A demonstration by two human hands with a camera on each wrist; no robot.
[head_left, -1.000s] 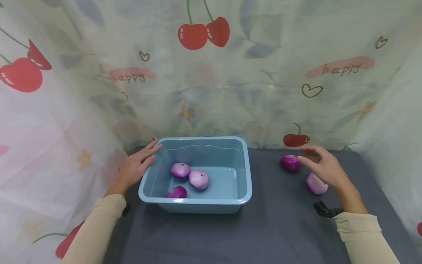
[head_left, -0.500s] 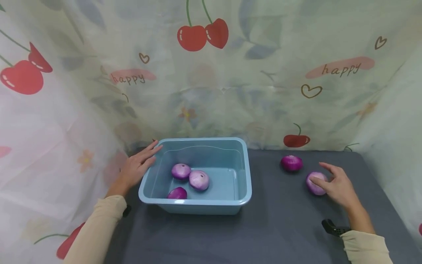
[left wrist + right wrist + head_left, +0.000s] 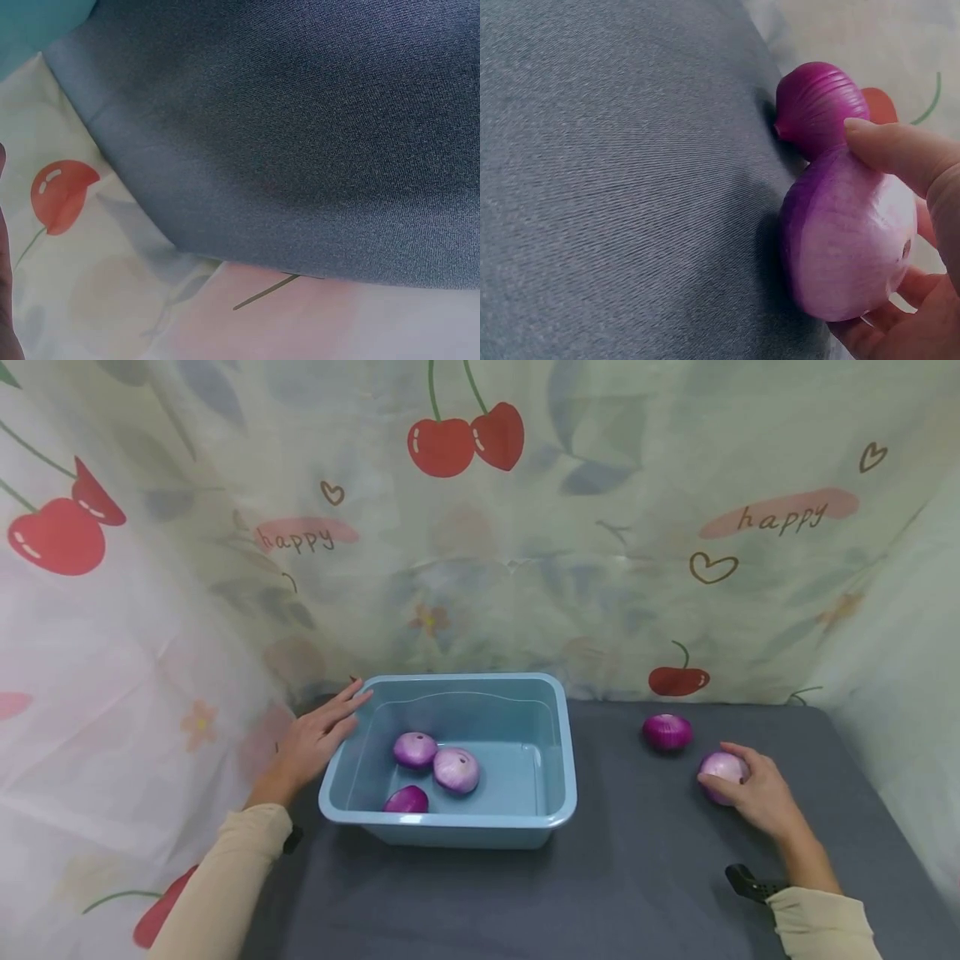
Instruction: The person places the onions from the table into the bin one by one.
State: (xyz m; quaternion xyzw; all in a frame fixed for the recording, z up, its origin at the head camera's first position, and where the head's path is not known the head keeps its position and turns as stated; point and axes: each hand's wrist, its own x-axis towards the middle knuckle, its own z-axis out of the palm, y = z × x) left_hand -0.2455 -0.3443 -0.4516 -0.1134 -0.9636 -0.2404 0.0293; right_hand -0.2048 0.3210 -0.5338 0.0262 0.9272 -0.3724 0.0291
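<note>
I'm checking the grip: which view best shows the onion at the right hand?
Right wrist: the pale onion looms large there, the right hand gripping it. The head view shows it smaller, partly covered; the left wrist view, not at all.

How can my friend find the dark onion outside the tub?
Start at the blue tub, then look right across the gray table. The farther-back red onion there is yours: deep purple, unlike its paler neighbour pinched by the right hand.

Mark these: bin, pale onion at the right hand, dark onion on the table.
Bin (image 3: pixel 450 819): head view, middle of the front rim.
Pale onion (image 3: pixel 847 240): right wrist view, middle of its pale side.
Dark onion (image 3: pixel 667 732): head view, middle of its visible surface.
</note>
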